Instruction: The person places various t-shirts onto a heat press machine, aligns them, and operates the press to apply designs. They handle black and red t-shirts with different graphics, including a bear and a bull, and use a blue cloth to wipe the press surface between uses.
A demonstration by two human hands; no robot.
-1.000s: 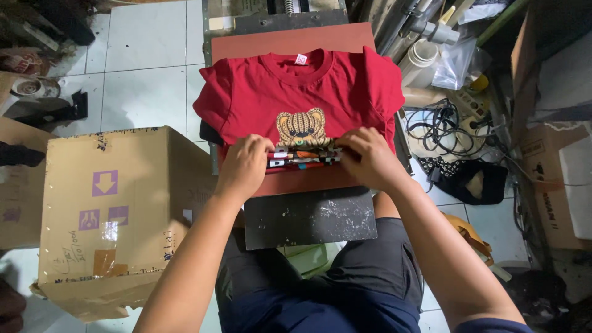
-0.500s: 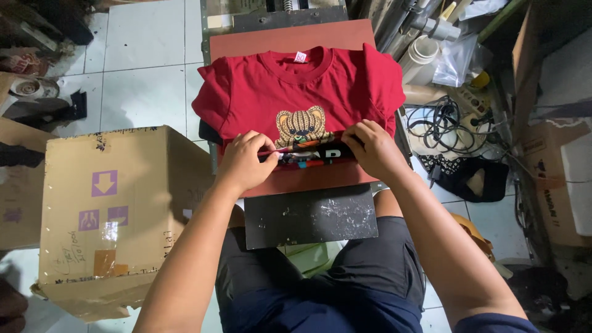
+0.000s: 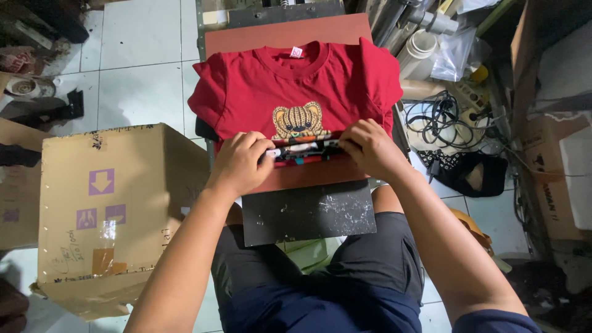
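Both hands have drawn slightly closer since the earlier frame, the left hand and right hand each pinching an end of the printed transfer strip lying under the bear design on the red T-shirt. Keeping the strip level and centred on the brown press pad would likely serve best; a cardboard box sits beside it.

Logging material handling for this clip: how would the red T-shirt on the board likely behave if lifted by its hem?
The red T-shirt would probably go floppy: its sleeves already droop over the edges of the board. It is likely light, being thin cloth lying flat. It probably will not slide freely: the left hand and right hand bunch the hem into folds.
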